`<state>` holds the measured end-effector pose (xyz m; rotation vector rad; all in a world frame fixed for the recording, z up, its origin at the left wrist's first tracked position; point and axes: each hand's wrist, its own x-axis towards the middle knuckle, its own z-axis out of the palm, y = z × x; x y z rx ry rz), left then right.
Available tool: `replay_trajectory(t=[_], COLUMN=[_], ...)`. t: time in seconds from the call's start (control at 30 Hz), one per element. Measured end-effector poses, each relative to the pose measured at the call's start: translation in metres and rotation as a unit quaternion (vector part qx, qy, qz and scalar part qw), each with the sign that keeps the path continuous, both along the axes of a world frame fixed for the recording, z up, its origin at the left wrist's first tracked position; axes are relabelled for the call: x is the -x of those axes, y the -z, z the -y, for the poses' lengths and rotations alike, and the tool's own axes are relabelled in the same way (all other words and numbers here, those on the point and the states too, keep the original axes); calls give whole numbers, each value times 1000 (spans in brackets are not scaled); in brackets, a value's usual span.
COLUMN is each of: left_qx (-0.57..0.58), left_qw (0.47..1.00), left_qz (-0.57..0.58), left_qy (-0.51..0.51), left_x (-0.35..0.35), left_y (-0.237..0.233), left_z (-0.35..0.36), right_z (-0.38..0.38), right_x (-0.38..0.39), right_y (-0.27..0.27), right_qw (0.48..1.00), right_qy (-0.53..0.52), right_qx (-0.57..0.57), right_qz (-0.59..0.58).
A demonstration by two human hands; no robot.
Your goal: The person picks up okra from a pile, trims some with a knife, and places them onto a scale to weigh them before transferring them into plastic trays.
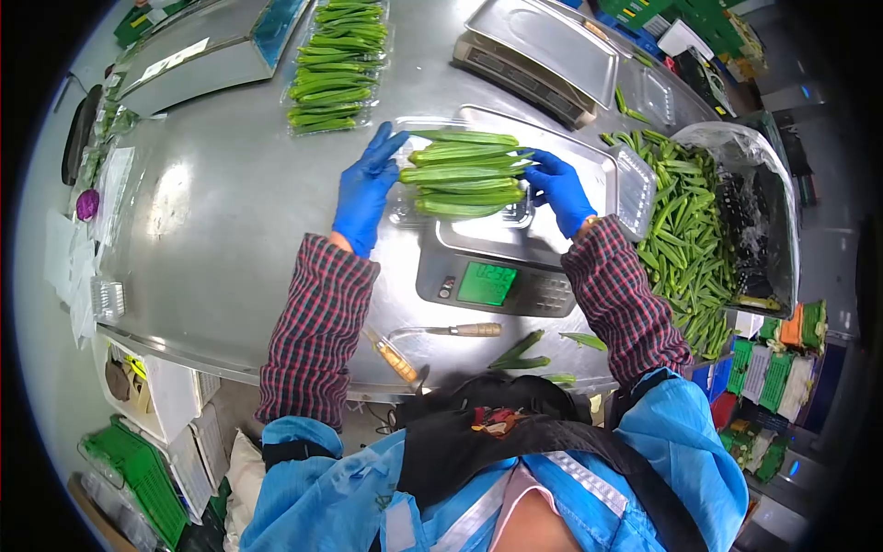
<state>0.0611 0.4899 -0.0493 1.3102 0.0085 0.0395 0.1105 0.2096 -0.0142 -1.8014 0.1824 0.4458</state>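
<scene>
Okra pods (469, 175) lie side by side in a clear plastic tray (526, 217) over the left part of the scale's metal pan (589, 175). Both my hands wear blue gloves. At the left ends of the pods is my left hand (368, 189), its fingers stretched and spread, near the tray's edge. My right hand (559, 190) has its fingers bent in at the pods' right tips and seems to pinch them. Below the pan, the scale's display (487, 283) glows green; its digits are hard to read.
Loose okra (685, 230) is heaped at the right by a plastic-lined crate (768, 212). A filled okra pack (338, 64) lies at the back, left of a second scale (543, 55). Near the front edge are two wooden-handled knives (474, 329) (397, 361). An empty clear tray (635, 191) leans at the pan's right.
</scene>
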Motion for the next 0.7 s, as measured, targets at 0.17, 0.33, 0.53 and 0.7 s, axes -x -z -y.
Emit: replay_trajectory(t=[0.17,0.33,0.53,0.7], left_qx=[-17,-9,-74,-209], left_qw=[995,985,970,961], left_qz=[-4,-46,-139,-94], left_qy=[-96,-168,-184,-153], left_x=[-2,0,5,8], left_y=[4,37,97,136], left_z=[-75,-143,-173,-167], right_z=[-85,-170,-214,-227], right_x=[-29,-50,-62,-46], right_y=[9,38,151,125], right_qw=[997,985,939,865], right_qy=[-64,-158,-296,-352], right_qx=[-32,-11,159,356], right_qz=[-24,-76,-71,28])
